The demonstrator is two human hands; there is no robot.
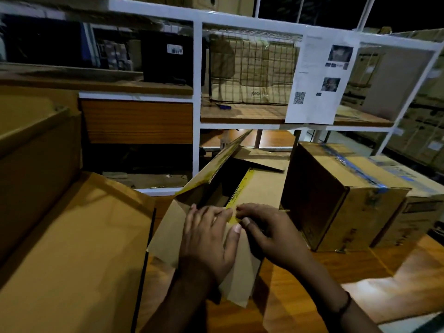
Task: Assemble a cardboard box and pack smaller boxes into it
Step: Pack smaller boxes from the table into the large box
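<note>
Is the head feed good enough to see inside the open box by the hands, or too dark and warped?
Head view: dim, with one bright patch on the wooden table at lower right; inside the open cardboard box is deep shadow, contents unreadable; left hand and right hand on its flaps are fairly sharp; the white shelf frame bows from wide-angle distortion.

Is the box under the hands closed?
Open. One flap stands up on the cardboard box, its dark inside showing beyond the left hand and right hand.
</note>
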